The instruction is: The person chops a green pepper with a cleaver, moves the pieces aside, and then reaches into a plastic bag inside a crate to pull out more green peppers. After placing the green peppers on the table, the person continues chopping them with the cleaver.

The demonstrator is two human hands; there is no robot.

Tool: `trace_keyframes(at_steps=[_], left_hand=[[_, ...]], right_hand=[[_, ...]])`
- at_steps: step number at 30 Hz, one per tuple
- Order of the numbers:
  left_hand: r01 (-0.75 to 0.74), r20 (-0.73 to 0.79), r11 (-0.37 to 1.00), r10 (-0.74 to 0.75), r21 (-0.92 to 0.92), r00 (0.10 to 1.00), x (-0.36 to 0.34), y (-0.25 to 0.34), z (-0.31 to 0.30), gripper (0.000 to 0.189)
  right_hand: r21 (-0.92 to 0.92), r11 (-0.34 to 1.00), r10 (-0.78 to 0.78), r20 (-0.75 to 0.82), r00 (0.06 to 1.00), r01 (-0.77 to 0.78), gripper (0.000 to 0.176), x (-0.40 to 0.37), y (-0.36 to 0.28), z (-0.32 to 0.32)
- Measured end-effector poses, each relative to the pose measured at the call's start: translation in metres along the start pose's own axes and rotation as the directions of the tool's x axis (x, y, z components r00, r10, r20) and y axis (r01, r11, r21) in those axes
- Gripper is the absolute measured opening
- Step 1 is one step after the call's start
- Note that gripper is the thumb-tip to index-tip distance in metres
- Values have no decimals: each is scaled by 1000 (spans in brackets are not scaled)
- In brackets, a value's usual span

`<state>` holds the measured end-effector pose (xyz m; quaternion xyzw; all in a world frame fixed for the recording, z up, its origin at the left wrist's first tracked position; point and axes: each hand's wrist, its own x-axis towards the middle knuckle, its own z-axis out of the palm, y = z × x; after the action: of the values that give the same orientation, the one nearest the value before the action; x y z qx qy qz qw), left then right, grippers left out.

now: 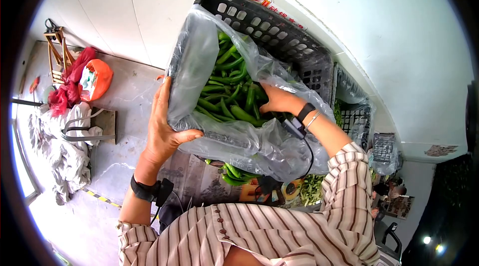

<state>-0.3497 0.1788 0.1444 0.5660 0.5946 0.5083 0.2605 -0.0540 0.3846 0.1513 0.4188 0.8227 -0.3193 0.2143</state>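
Long green chili peppers (227, 84) fill a crate (217, 139) lined with a clear plastic bag (192, 74). My left hand (163, 126) grips the crate's left edge through the plastic, with its fingers along the outer side and its thumb lying toward the near rim. Inside the crate, my right hand (275, 100) reaches down among the peppers on the right. Its thumb side shows, but peppers and plastic hide the other fingertips, so I cannot see whether it grasps any.
A black slotted crate (269, 24) stands behind, against the wall. More green peppers (234, 174) lie below the near rim. Further lined crates (357, 116) line the wall to the right. At left are an orange bag (102, 81), red netting (75, 79) and white cloth (67, 141).
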Motion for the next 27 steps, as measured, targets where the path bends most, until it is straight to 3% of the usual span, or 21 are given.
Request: trace_keyframes(at_steps=[1,2,5,8,10,12,15,20,22,26,27], left_hand=[[6,-3,1000,-6,-1,1000,0,0,0,130],[12,-8,1000,-12,-4,1000,0,0,0,130],[-3,-8,1000,3,-2,1000,-1,-1,1,130],[-12,-20,1000,11,-18,1000,0,-2,2,131],[10,-19,1000,-10,-23,1000,1,3,2,132],[32,-23,999,-33,-29,999,1,5,1,133],[28,-3,999,-28,31,1000,0,2,-2,132],[35,-15,999,-35,-27,999,0,4,1,132],[25,-10,999,-25,-27,1000,0,3,2,132],[20,-4,1000,-20,7,1000,-1,0,0,132],[31,-3,1000,-31,-7,1000,-1,0,0,132]], right_hand=[[145,988,-61,38,997,55,92,3,3,-2],[149,987,-62,37,997,56,92,6,5,0],[61,994,-87,-99,991,93,92,8,-3,1],[59,996,-68,-55,996,71,92,19,1,2],[4,996,-87,-135,987,89,92,19,-5,2],[105,993,42,53,998,-47,90,15,-13,-6],[47,991,-124,-63,990,127,92,21,-2,14],[-53,997,-61,-136,989,55,99,16,-4,21],[38,999,-26,-127,992,31,98,18,-4,20],[-2,995,-96,-160,982,97,96,15,-1,17],[122,987,-93,-75,993,102,96,13,2,15]])
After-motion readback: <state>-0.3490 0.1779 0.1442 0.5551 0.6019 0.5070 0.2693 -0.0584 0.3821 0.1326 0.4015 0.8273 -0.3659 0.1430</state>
